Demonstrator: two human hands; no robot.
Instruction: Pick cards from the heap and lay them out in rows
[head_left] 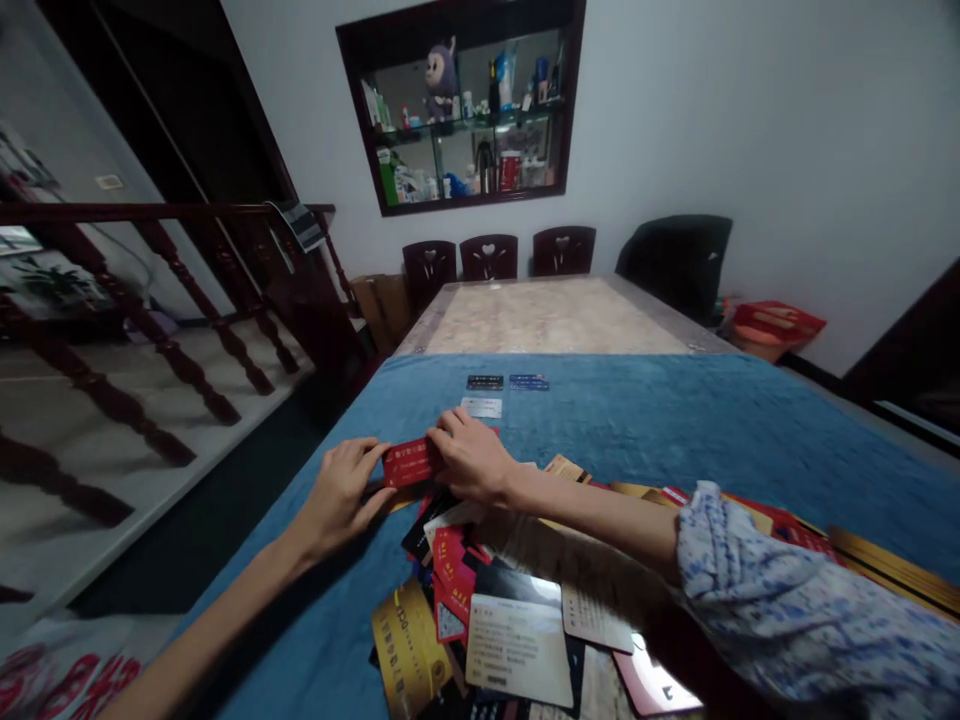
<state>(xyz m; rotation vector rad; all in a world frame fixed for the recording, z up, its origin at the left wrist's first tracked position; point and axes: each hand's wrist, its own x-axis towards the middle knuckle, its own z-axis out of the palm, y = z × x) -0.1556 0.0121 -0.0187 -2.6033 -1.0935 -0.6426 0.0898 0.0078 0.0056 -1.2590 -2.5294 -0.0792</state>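
A red card (408,463) with pale printed text is held level just above the near part of the cloth. My left hand (341,490) pinches its left end between thumb and fingers. On its right end, my right hand (472,456) has its fingers closed, hiding that edge. Below both hands spreads a messy pile of cards: a gold card (411,645), a pink-red card (452,570) and a cream card (517,650) among them. Beyond my right hand lie a black card (485,382), a blue card (529,382) and a silver-white card (481,407), flat and separate.
A blue cloth (637,420) covers the near half of the long table, whose bare far end (525,310) is beige. More gold and red cards (892,565) extend to the right, partly behind my sleeve. Dark chairs (489,257) stand at the far end; a wooden railing (172,360) runs along the left.
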